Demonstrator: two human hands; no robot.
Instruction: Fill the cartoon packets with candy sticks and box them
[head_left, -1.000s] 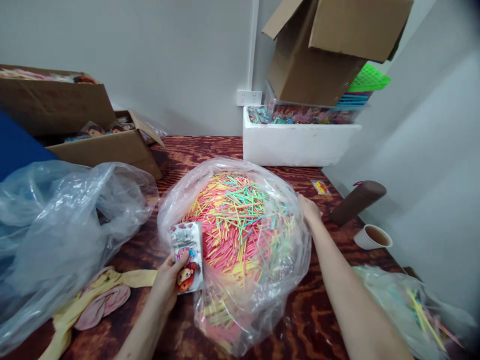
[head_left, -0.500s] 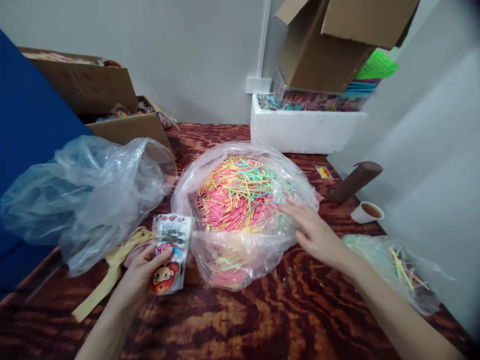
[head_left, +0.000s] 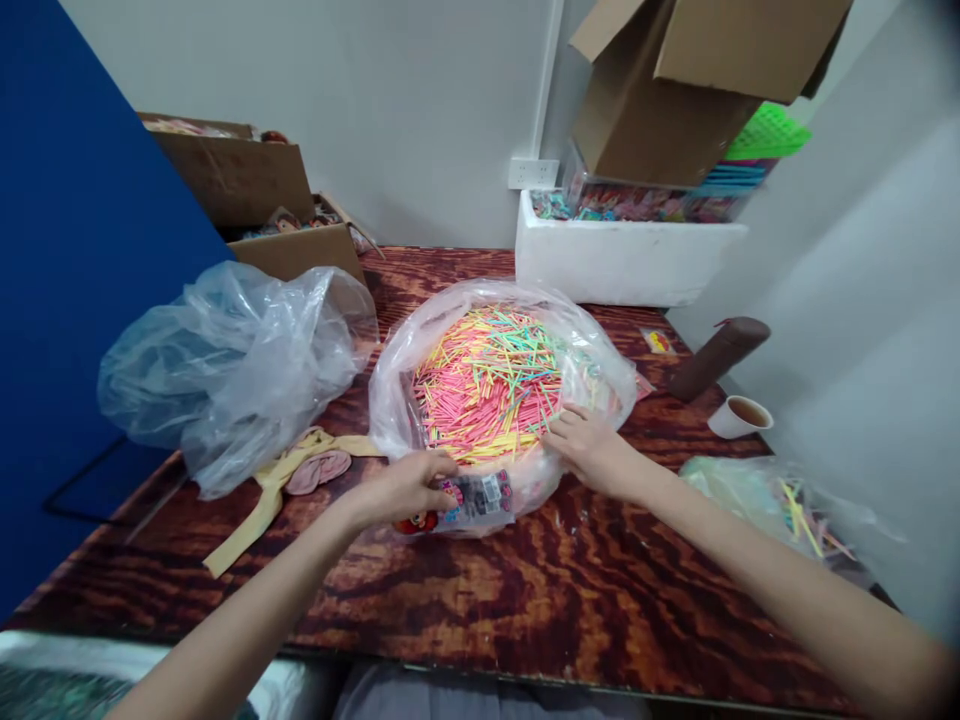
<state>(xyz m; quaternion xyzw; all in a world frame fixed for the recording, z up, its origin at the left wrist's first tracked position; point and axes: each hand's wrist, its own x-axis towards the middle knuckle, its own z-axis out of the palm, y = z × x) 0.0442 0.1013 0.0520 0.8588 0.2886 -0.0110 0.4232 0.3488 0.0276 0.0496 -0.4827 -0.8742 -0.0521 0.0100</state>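
A clear plastic bag [head_left: 394,375] stands wide open on the table, heaped with thin pink, yellow, green and blue sticks [head_left: 491,385]. My left hand [head_left: 409,485] is closed on a printed plastic packet [head_left: 480,498], now lying sideways across the bag's front. The packet bears a cartoon face, partly hidden by my fingers. At the front right of the opening, my right hand [head_left: 589,450] has its fingers curled over the bag's rim, beside the sticks. Its fingertips are partly hidden, and I cannot tell whether any stick is in them.
Left lie a crumpled plastic bag [head_left: 255,370] and a yellow cloth strip [head_left: 251,530]. Cardboard boxes [head_left: 232,180] stand behind. At right are a brown bottle [head_left: 720,358], a paper cup [head_left: 731,420] of drink and a small bag of sticks [head_left: 750,500]. A white foam box [head_left: 630,260] stands behind.
My left hand has moved right to the bag's front and turned the packet from upright to sideways. My right hand has shifted left and its fingers have curled in. The view has swung slightly.
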